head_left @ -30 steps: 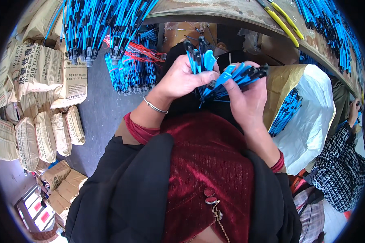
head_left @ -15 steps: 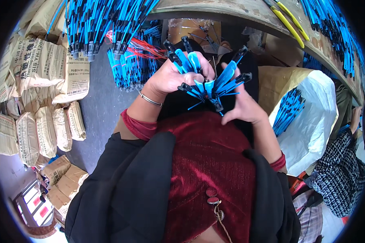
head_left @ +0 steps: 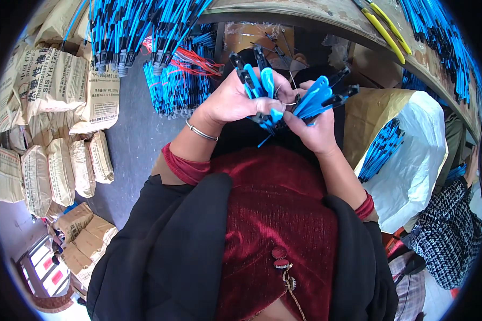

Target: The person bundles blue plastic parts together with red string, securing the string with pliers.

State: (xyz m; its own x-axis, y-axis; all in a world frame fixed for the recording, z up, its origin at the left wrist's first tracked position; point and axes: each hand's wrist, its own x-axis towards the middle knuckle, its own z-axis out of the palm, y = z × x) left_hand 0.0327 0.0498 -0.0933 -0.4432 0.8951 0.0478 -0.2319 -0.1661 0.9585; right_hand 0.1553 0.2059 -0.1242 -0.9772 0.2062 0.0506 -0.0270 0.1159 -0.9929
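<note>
My left hand (head_left: 231, 102) is wrapped around one side of a bundle of blue and black plastic pieces (head_left: 311, 100), with its thumb lying across the middle. The pieces fan out above and below my fingers, some with rounded flat blue ends and some with black tips. My right hand (head_left: 317, 134) closes on the other side of the bundle, thumb pressed near the centre. Between the two hands a thin wire or tie (head_left: 293, 81) sticks up and appears to loop about the bundle's middle. My fingertips partly hide where it runs.
Yellow-handled pliers (head_left: 386, 33) lie on the wooden bench (head_left: 284, 9), among heaps of blue and black pieces (head_left: 150, 32). Red ties (head_left: 195, 60) lie over a bundled stack at left. An open sack (head_left: 426, 144) stands at right, paper bags (head_left: 59, 91) at left. Another person's patterned sleeve (head_left: 450, 230) shows at right.
My right hand, which was spread with its thumb apart, has moved in and closed on the bundle. The bundle and my left hand have shifted slightly right.
</note>
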